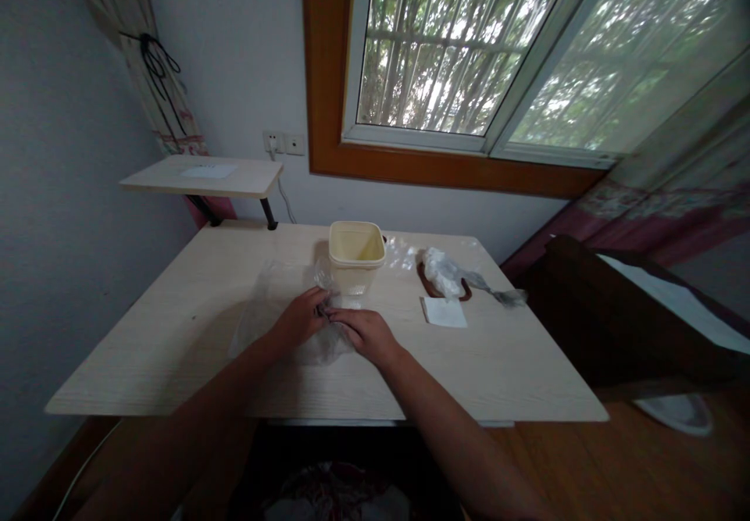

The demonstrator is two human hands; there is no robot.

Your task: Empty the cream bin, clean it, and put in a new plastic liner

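Observation:
A thin clear plastic bag (261, 302) lies spread on the table, partly beneath my hands. My left hand (301, 316) has its fingers closed on a gathered part of the bag. Facing it, my right hand (368, 335) pinches the same bunch, fingertips almost meeting the left ones. Something small and dark shows between the fingers, too unclear to name. Just beyond my hands stands a pale yellow plastic bin (356, 271), upright, its mouth facing up. The bag's far edge reaches the bin's left side.
A crumpled plastic bag (442, 271) rests on a brown loop (466, 290) at the right, beside a white paper pad (444, 312). A raised shelf (251, 180) stands at the table's (498, 372) back left. Wall and window lie behind.

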